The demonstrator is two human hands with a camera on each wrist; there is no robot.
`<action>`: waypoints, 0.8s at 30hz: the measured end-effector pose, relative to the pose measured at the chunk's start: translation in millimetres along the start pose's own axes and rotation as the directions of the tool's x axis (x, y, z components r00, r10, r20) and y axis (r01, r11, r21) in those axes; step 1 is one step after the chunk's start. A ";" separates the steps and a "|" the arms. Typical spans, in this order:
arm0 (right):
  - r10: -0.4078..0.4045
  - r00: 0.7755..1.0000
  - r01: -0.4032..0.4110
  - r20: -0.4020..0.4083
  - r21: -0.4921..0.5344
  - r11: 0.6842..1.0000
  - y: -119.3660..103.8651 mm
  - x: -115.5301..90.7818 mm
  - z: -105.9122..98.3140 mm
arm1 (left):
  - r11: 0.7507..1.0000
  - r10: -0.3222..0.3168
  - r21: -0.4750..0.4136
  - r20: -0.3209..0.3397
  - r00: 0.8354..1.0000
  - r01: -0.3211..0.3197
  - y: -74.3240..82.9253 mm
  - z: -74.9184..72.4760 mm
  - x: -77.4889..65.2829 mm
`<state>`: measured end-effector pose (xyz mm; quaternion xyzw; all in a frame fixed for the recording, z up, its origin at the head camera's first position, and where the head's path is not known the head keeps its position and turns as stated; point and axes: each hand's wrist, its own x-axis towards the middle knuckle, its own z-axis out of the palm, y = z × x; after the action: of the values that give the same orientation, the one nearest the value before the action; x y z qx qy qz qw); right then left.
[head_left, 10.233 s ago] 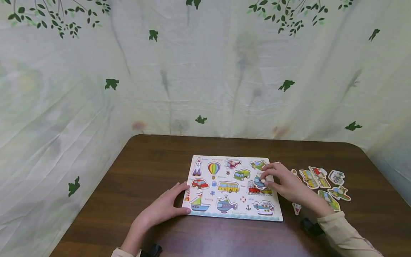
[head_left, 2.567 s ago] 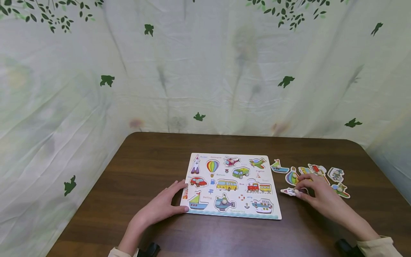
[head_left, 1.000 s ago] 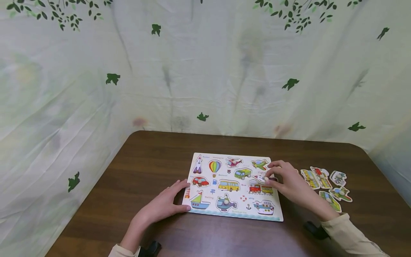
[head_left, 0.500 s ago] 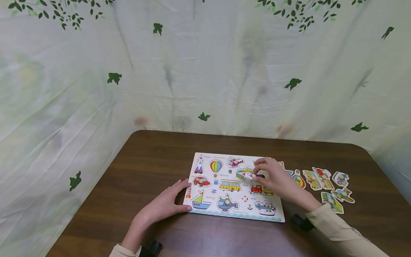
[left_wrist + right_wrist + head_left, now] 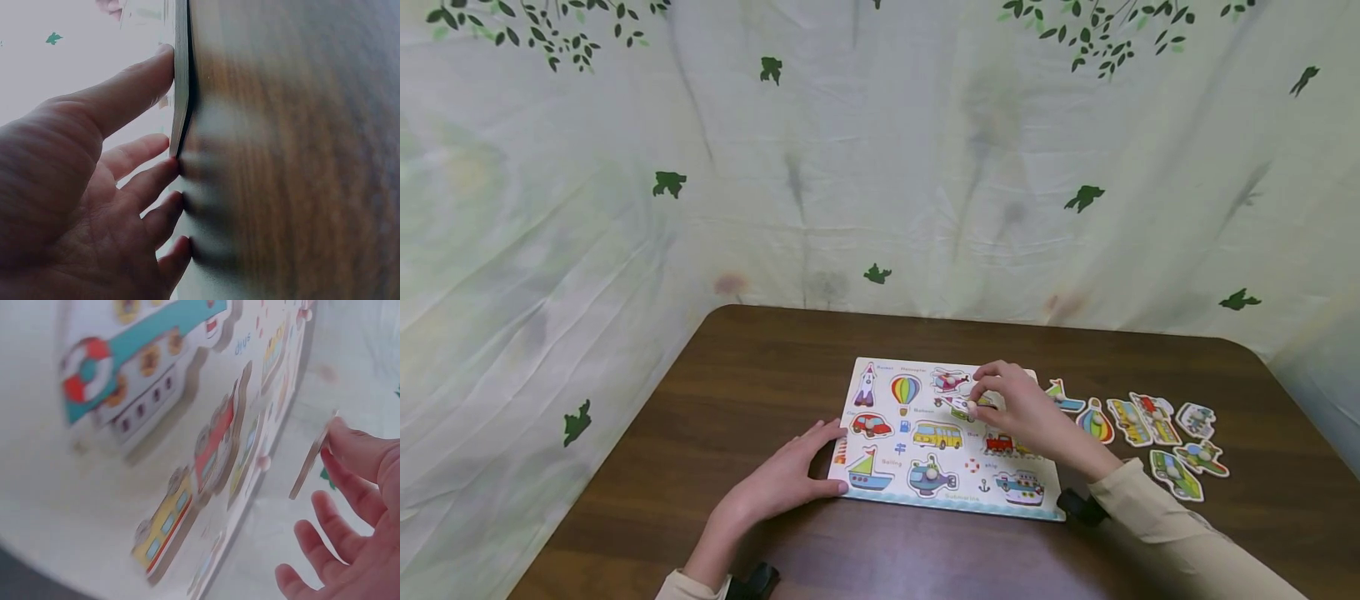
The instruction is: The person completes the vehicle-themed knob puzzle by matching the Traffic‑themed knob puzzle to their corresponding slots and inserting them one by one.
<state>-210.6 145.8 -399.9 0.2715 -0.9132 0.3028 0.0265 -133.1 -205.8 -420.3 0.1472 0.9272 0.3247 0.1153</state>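
Note:
A white puzzle board (image 5: 887,496) with printed vehicles lies flat on the table. My left hand (image 5: 790,471) rests at its left side; in the left wrist view the thumb (image 5: 140,78) touches the board edge, and the other fingers spread around the corner. My right hand (image 5: 1018,408) pinches the rocket puzzle piece (image 5: 950,405) by its knob, over the green truck picture. Side-on in the right wrist view, that piece (image 5: 307,464) is raised off the board. A knobbed submarine piece (image 5: 930,473) sits at the submarine picture. My right hand hides the airplane picture.
Right of the board lie several loose pieces: a sailboat (image 5: 1066,402), a balloon (image 5: 1095,423), a yellow one (image 5: 1127,422), a red one (image 5: 1156,419), a greyish one (image 5: 1195,421), an airplane (image 5: 1201,457) and a green truck (image 5: 1176,477).
Since the earliest frame the submarine piece has gone from my right hand onto its picture. The right hand then picked up the rocket piece and carried it left over the board. The left hand stays put.

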 end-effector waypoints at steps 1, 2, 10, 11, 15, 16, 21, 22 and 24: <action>0.002 1.000 -0.003 0.004 0.001 1.000 -1.3 1.7 1.0 | 1.000 -0.002 -0.001 0.002 1.000 0.002 0.1 0.0 0.1; 0.006 1.000 -0.006 0.008 0.006 1.000 -2.4 3.3 2.1 | 1.000 -0.001 -0.001 0.003 1.000 0.001 0.3 0.0 0.1; -0.005 1.000 0.005 0.022 0.021 1.000 -10.2 16.2 11.2 | 1.000 0.023 0.010 0.003 1.000 -0.023 0.7 0.3 -0.4; -0.007 1.000 0.007 0.024 0.024 1.000 -11.2 18.0 12.0 | 1.000 0.022 0.010 0.004 1.000 -0.022 0.7 0.3 -0.1; -0.011 0.999 0.010 0.039 0.016 1.000 -14.4 25.8 15.2 | 1.000 0.005 0.005 0.005 1.000 -0.005 1.3 -0.2 0.9; 0.000 0.999 -0.001 0.046 0.018 1.000 -15.1 28.0 16.2 | 1.000 0.001 0.004 0.005 1.000 -0.001 1.4 -0.2 1.0; 0.012 0.997 -0.015 0.079 0.034 0.999 -17.8 40.0 19.8 | 1.000 -0.009 0.005 0.005 1.000 0.009 2.3 -0.2 0.4; 0.011 0.996 -0.015 0.084 0.040 0.999 -18.0 42.6 20.5 | 1.000 -0.010 0.005 0.004 1.000 0.010 2.3 -0.1 0.3; 0.009 0.995 -0.014 0.097 0.052 0.999 -18.9 47.4 21.7 | 1.000 -0.010 0.006 0.002 1.000 0.010 2.0 0.2 0.0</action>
<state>-238.7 98.1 -397.3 0.2814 -0.9066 0.3133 -0.0267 -132.6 -204.2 -419.1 0.1432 0.9288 0.3211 0.1176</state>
